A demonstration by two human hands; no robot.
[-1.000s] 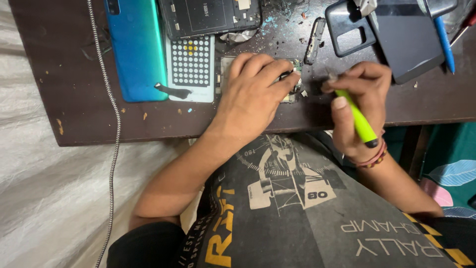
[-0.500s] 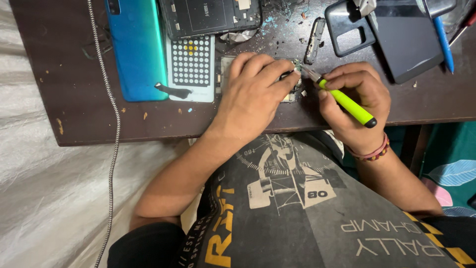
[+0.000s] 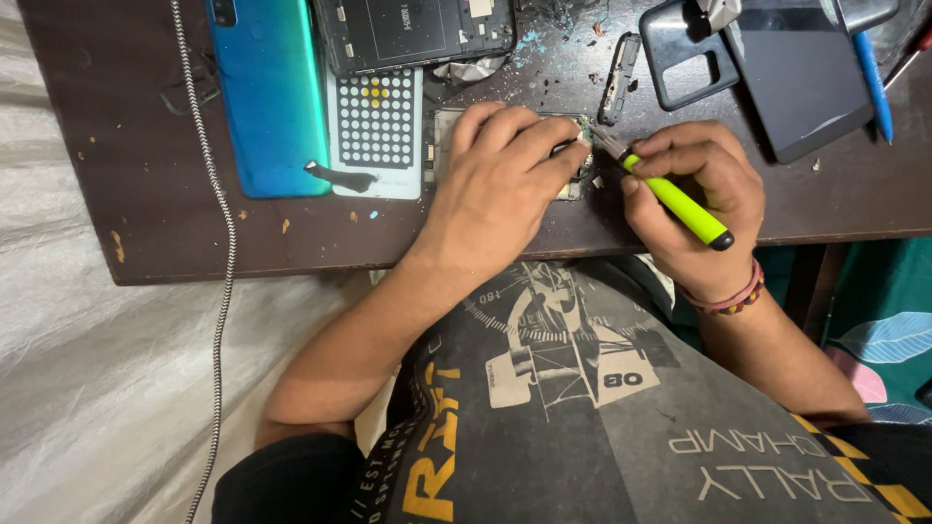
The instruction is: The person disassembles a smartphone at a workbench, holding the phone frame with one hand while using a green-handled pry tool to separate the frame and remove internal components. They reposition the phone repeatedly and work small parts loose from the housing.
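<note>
You are gripping a lime-green screwdriver (image 3: 677, 202) in your right hand (image 3: 691, 199), fingers curled tightly around the handle, the shaft slanting up and left so its metal tip is meeting the upper right corner of a small circuit board (image 3: 575, 165) on the dark wooden table (image 3: 146, 204). Your left hand (image 3: 495, 189) is lying palm-down over that board, fingers extended and pressing flat, not clenched; most of the board is hidden beneath them, with only its right edge showing just past the fingertips (image 3: 579, 147). Left of the hand, a white gridded screw mat (image 3: 375, 126) is sitting beside a blue-green phone back cover (image 3: 267, 97), touching it. Farther back, an opened phone body (image 3: 413, 29) is lying at the table's far edge. To the far right, a dark phone case (image 3: 684, 53) is resting against a black phone (image 3: 798, 73), with a blue pen (image 3: 871, 78) alongside.
</note>
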